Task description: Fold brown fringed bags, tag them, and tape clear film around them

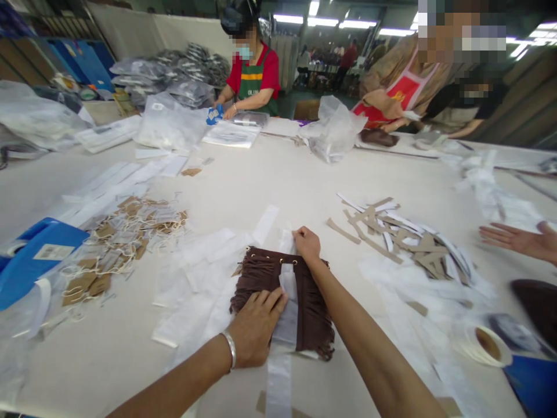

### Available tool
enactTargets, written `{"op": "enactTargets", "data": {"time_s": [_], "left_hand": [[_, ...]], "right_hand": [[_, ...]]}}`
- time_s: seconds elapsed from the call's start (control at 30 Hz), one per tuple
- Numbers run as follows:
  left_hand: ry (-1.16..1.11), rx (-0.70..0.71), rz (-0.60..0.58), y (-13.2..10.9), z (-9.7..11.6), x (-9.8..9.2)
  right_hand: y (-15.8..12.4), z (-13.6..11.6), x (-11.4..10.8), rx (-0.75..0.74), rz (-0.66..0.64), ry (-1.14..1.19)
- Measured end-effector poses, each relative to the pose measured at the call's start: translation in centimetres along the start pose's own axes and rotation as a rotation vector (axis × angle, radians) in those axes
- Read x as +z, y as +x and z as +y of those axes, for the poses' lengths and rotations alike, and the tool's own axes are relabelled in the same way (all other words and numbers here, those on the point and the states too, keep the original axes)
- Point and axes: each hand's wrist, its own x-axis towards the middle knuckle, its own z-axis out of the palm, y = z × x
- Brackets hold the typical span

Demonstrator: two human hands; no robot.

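Observation:
A brown fringed bag [313, 307] lies flat on the table in front of me. A white translucent strip [288, 316] runs down its middle and off its near edge. My left hand [256, 328], with a silver bangle on the wrist, lies flat with fingers stretched out on the bag's left side, touching the strip. My right hand [307, 244] is closed at the bag's top edge, pinching the upper end of the strip.
Paper tags with strings [126, 232] and white strips lie to the left, beside a blue tray [35, 255]. Cardboard pieces [391, 232] lie at the right, where another person's open hand [517, 239] rests. A tape roll [485, 343] sits near right. Across the table people handle plastic bags [335, 130].

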Motion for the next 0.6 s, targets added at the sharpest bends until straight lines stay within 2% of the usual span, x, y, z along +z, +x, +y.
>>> {"op": "enactTargets", "data": {"time_s": [0.37,0.5,0.6], "left_hand": [[-0.038,0.007,-0.162,0.5,-0.4,-1.0],[-0.125,-0.008,-0.234,0.7,-0.7,-2.1],[-0.196,-0.017,-0.237,1.1,-0.9,-2.9]], "right_hand": [[0.2,0.6,0.8,0.008,0.075,0.139],[0.2,0.6,0.9,0.005,0.084,0.159],[0.2,0.6,0.8,-0.004,0.088,0.169]]}}
